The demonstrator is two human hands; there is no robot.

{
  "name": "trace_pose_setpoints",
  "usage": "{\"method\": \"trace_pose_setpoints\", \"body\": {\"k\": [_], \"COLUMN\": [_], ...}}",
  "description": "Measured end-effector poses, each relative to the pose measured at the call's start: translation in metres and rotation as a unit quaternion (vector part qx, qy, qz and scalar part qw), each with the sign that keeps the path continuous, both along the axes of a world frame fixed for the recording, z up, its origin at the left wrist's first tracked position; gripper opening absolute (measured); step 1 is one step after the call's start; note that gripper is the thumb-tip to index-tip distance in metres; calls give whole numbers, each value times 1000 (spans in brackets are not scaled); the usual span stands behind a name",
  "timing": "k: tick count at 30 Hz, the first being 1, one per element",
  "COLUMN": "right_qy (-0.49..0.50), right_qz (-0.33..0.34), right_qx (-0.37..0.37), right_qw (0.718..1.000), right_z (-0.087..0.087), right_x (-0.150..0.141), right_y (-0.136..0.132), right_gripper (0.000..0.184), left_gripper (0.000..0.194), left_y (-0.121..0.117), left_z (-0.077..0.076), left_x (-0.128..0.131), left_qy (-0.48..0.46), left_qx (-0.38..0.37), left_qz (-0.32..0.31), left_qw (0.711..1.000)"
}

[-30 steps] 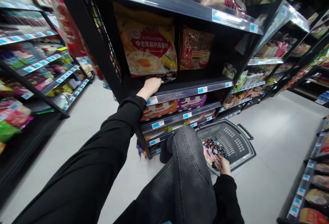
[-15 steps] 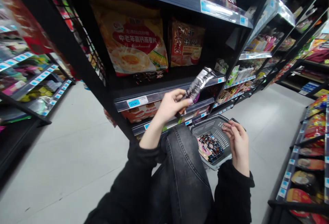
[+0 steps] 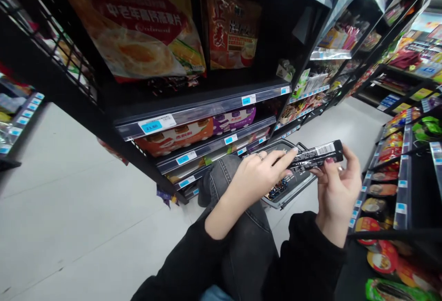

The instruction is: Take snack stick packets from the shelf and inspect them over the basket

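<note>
A slim black packet with a white barcode label (image 3: 315, 153) is held up between my two hands, above the basket. My right hand (image 3: 340, 181) grips its right end, thumb on the front and fingers behind. At the packet's left end, my left hand (image 3: 258, 174) pinches it with fingers over the top and thumb below. Beneath them is a grey plastic basket (image 3: 299, 193), partly covered by my hands and knee. Small, dark wrapped packets (image 3: 278, 189) lie inside it.
Ahead stands a black shelf unit (image 3: 221, 103) with a large oatmeal bag (image 3: 148, 38) and a red-brown cereal bag (image 3: 231, 34). Orange (image 3: 176, 137) and purple multipacks (image 3: 235, 119) sit one level lower. Another stocked shelf (image 3: 402, 199) lines the right side. My bent knee is beside the basket.
The packet has moved right and down from in front of the shelf, and now lies nearly level. My right hand, empty before, has taken hold of its right end. The view has shifted right.
</note>
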State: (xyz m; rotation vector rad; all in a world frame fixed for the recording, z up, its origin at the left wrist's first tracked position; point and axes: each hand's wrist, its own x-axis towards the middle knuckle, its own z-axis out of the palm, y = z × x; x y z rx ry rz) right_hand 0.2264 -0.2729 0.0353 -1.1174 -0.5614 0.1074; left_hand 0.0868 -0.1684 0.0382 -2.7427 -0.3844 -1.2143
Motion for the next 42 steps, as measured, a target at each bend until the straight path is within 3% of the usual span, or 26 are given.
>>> {"method": "trace_pose_setpoints", "body": {"k": [4, 8, 11, 15, 18, 22, 27, 30, 37, 42], "right_qy": [-54, -94, -127, -162, -171, -187, -237, -258, -276, -275], "right_qz": [15, 34, 5, -31, -44, -14, 44, 46, 18, -60], "right_qx": [-15, -24, -23, -24, -46, -97, -150, -165, -162, -151], "right_qw": [998, 995, 992, 986, 983, 977, 959, 951, 947, 948], "right_z": [-1, -2, -3, -2, -1, 3, 10, 12, 12, 12], "right_x": [3, 7, 7, 3, -2, -13, -28, -32, -36, -44], "right_y": [-5, -9, -9, -8, -7, -3, 0, 1, 5, 11], "right_gripper": [53, 58, 48, 34, 33, 35, 41, 38, 26, 15], "left_gripper": [22, 20, 15, 7, 14, 24, 13, 16, 22, 22], "left_y": [13, 23, 26, 24, 21, 16, 7, 2, -9, -15], "left_z": [-3, -6, -6, -2, 0, -1, -2, -1, -10, -15], "left_x": [0, -5, -8, -12, -12, -8, -4, -2, 11, 14], "left_qy": [-81, -141, -172, -189, -144, -67, -52, -50, -140, -222], "left_qx": [59, 44, 15, -30, -15, 27, 31, 9, -27, -122], "left_qz": [-40, -102, -132, -102, -72, -61, -56, -24, 9, -69], "left_qw": [994, 984, 976, 976, 987, 996, 997, 998, 990, 965]}}
